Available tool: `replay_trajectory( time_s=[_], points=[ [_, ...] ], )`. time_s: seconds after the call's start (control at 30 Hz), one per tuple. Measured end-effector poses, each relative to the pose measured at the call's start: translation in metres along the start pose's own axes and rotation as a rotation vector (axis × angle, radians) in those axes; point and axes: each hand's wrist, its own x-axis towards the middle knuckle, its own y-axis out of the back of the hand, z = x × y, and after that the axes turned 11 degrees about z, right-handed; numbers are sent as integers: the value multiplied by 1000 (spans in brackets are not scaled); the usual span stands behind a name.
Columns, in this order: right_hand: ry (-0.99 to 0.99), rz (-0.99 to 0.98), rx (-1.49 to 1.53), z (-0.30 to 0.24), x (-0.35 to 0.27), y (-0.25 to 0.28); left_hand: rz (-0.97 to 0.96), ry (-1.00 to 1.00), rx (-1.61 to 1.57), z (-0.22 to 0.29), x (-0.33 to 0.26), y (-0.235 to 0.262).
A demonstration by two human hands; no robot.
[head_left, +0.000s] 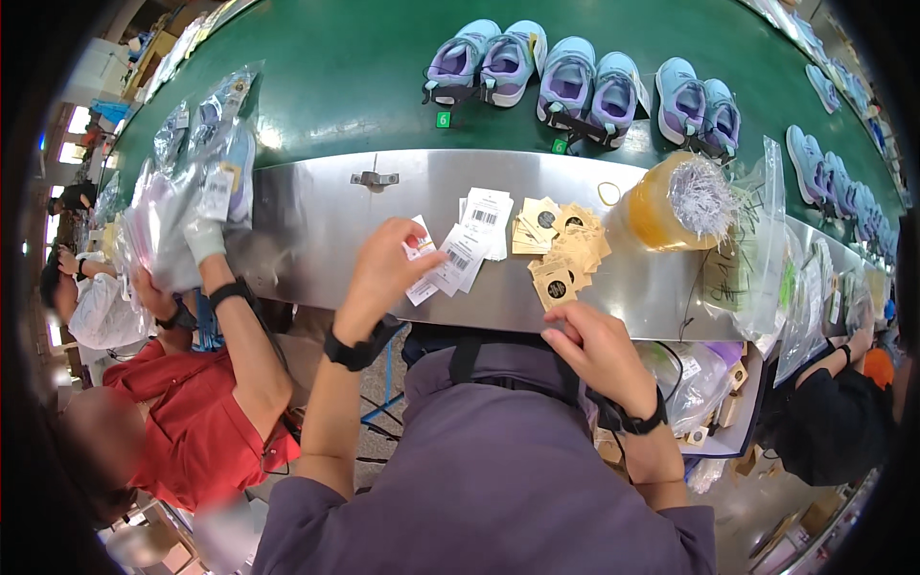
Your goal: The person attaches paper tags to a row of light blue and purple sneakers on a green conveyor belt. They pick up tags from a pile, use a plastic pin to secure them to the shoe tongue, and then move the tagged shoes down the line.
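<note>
My left hand hovers over white barcode tags fanned on the steel ledge. Its thumb and finger are apart, with a tag showing between them. At the ledge's front edge my right hand has its fingers curled and the thumb pressed to them; whatever they hold, if anything, is hidden. Just beyond it lies a loose heap of small kraft-brown tags with black round prints. Right of the heap stands a yellowish tub full of pale thin plastic strands.
Pairs of light-blue and purple shoes stand on the green belt beyond the steel ledge. Left, a person in red handles bagged shoes. Right, clear bags hang by the ledge above an open box. A person in black works farther right.
</note>
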Motion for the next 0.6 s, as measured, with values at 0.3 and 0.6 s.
replay_trajectory(
  time_s=[0.3,0.6],
  points=[
    [20,398,-298,32,6,-12,33,211,-33,16,3,-41],
    [190,273,-240,-2,33,-14,202,188,-209,15,27,-38]
  ],
)
